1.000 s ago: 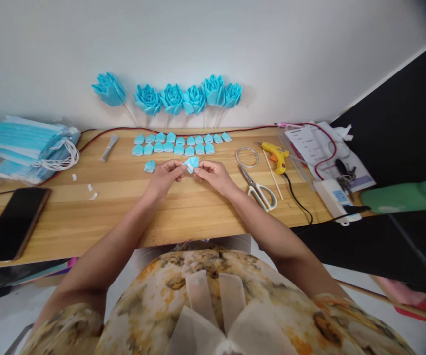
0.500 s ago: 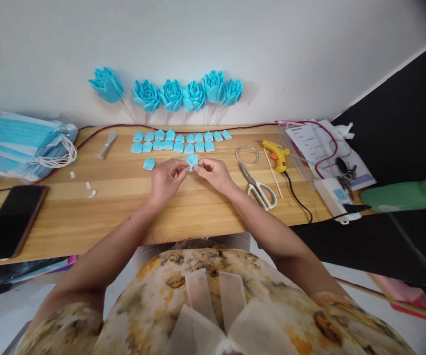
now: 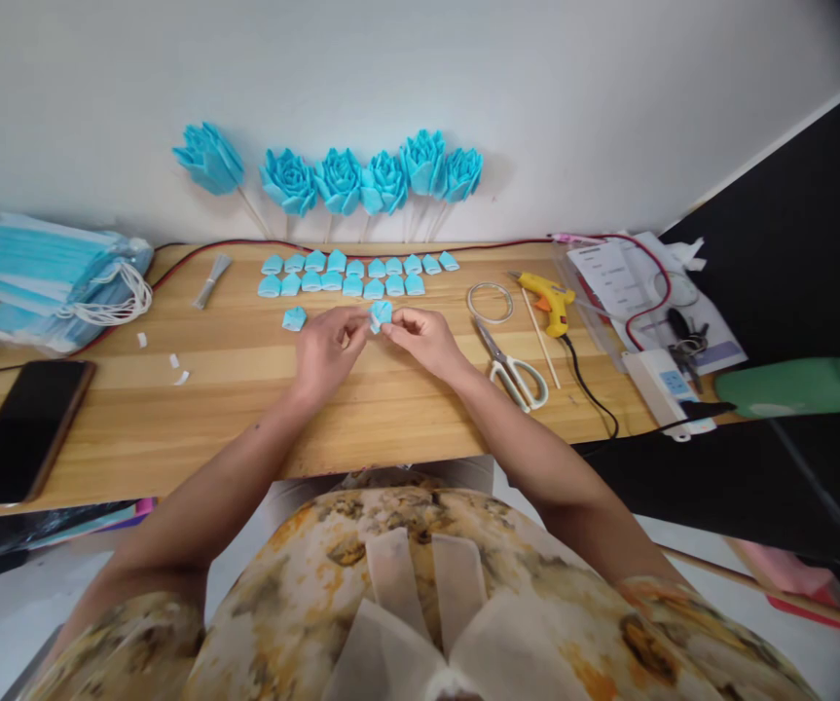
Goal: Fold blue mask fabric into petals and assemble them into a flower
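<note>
Between my fingertips is a small folded blue petal [image 3: 383,312] with a white part showing at its lower left. My left hand [image 3: 330,349] pinches it from the left, and my right hand [image 3: 425,341] pinches its right side. Another folded blue piece [image 3: 294,318] lies on the table just left of my left hand. Beyond my hands, several pointed blue petals [image 3: 332,280] are laid out in two rows. At the back, several blue flowers [image 3: 339,182] on thin sticks lean against the wall.
Right of my hands on the wooden table [image 3: 207,409] are scissors [image 3: 511,365], a wire ring [image 3: 491,303], a stick [image 3: 541,339] and a yellow glue gun [image 3: 551,304]. A power strip [image 3: 664,385] lies farther right. Left are face masks [image 3: 40,273], twist ties [image 3: 211,280] and a phone [image 3: 23,428].
The petal has turned slightly in my fingers and shows more white at its lower left. Both hands keep their pinch. The whole view has shifted a little.
</note>
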The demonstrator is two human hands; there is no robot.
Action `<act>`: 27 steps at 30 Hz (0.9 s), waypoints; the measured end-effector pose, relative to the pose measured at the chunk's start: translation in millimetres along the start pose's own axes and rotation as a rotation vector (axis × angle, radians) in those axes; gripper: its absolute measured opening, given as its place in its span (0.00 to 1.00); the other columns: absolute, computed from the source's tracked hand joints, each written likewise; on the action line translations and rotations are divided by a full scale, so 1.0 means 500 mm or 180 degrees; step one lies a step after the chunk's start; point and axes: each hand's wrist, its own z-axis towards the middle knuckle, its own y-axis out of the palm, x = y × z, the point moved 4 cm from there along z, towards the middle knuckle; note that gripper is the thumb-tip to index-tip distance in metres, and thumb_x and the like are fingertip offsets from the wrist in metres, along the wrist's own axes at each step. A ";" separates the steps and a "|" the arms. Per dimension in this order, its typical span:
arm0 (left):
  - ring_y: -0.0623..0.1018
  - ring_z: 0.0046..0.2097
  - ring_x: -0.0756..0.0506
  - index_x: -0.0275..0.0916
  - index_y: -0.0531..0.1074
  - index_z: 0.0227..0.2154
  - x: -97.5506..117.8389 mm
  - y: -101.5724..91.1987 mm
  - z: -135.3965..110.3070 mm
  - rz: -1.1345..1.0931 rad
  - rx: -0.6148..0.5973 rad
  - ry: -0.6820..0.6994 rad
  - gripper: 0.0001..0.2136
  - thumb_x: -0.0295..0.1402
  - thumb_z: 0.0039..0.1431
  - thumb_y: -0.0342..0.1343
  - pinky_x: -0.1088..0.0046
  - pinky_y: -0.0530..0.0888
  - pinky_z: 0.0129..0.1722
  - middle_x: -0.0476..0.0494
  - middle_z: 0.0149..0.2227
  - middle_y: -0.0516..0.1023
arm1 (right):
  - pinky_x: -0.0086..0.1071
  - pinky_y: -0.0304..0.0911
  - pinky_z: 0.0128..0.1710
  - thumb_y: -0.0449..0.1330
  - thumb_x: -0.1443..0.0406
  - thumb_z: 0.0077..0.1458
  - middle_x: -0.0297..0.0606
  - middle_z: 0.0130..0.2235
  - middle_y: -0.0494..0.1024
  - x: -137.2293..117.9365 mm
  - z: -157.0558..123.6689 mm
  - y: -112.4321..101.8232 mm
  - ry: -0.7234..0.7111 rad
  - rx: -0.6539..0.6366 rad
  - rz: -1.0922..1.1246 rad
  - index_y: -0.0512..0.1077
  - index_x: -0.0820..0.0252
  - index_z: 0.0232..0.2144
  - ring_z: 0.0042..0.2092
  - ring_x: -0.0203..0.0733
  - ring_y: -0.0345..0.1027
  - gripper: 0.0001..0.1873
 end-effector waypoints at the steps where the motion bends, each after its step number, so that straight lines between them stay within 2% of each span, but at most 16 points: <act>1: 0.69 0.28 0.50 0.39 0.79 0.42 -0.004 -0.004 0.002 -0.0155 0.0063 -0.0134 0.11 0.37 0.60 0.57 0.71 0.66 0.32 0.48 0.28 0.76 | 0.30 0.49 0.29 0.62 0.55 0.52 0.29 0.24 0.63 0.000 0.000 -0.001 -0.0012 0.0008 -0.0039 0.66 0.58 0.22 0.27 0.32 0.53 0.16; 3: 0.71 0.30 0.49 0.39 0.77 0.45 -0.012 -0.008 0.008 -0.0558 0.0038 -0.0413 0.14 0.40 0.60 0.58 0.72 0.68 0.33 0.47 0.31 0.77 | 0.30 0.48 0.28 0.61 0.55 0.53 0.28 0.24 0.61 0.001 0.000 0.000 -0.0020 -0.0034 -0.0141 0.64 0.58 0.22 0.27 0.32 0.51 0.16; 6: 0.74 0.35 0.48 0.39 0.78 0.41 -0.020 -0.002 0.015 -0.1169 -0.0363 -0.0816 0.16 0.44 0.56 0.60 0.72 0.69 0.35 0.44 0.36 0.80 | 0.30 0.47 0.28 0.60 0.55 0.53 0.29 0.24 0.61 0.005 -0.001 0.003 0.0009 -0.0147 -0.0216 0.65 0.58 0.23 0.26 0.32 0.51 0.15; 10: 0.71 0.31 0.49 0.38 0.76 0.30 -0.019 0.010 0.015 -0.1613 -0.0678 -0.1067 0.15 0.44 0.46 0.67 0.73 0.67 0.32 0.48 0.28 0.76 | 0.30 0.48 0.28 0.60 0.56 0.53 0.29 0.23 0.63 0.004 -0.002 0.008 -0.0004 -0.0239 -0.0271 0.67 0.59 0.23 0.26 0.31 0.53 0.15; 14: 0.67 0.27 0.52 0.37 0.73 0.24 -0.023 0.017 0.013 -0.1713 -0.0693 -0.1153 0.15 0.42 0.43 0.69 0.73 0.64 0.30 0.51 0.24 0.72 | 0.29 0.52 0.29 0.62 0.55 0.53 0.30 0.24 0.68 0.003 -0.004 0.008 0.0051 -0.0357 -0.0105 0.70 0.59 0.25 0.26 0.31 0.57 0.14; 17: 0.66 0.27 0.52 0.37 0.73 0.24 -0.032 0.014 0.013 -0.1805 -0.0561 -0.1204 0.13 0.41 0.46 0.67 0.74 0.63 0.30 0.51 0.23 0.70 | 0.29 0.60 0.33 0.62 0.52 0.55 0.34 0.31 0.76 0.007 -0.005 0.008 0.0165 -0.0588 0.0375 0.76 0.60 0.32 0.31 0.34 0.65 0.16; 20: 0.65 0.26 0.52 0.37 0.73 0.23 -0.037 0.008 0.013 -0.1864 -0.0412 -0.1230 0.12 0.40 0.48 0.65 0.74 0.62 0.29 0.51 0.22 0.70 | 0.30 0.64 0.37 0.62 0.52 0.56 0.36 0.34 0.80 0.014 -0.004 0.005 0.0259 -0.0545 0.0558 0.78 0.59 0.37 0.34 0.36 0.69 0.17; 27: 0.64 0.26 0.52 0.38 0.72 0.22 -0.028 0.013 0.010 -0.1887 -0.0498 -0.1243 0.14 0.42 0.44 0.69 0.74 0.62 0.29 0.52 0.21 0.68 | 0.29 0.60 0.34 0.64 0.55 0.53 0.33 0.30 0.78 0.010 0.000 0.008 0.0055 -0.0348 0.0263 0.76 0.60 0.31 0.30 0.33 0.65 0.14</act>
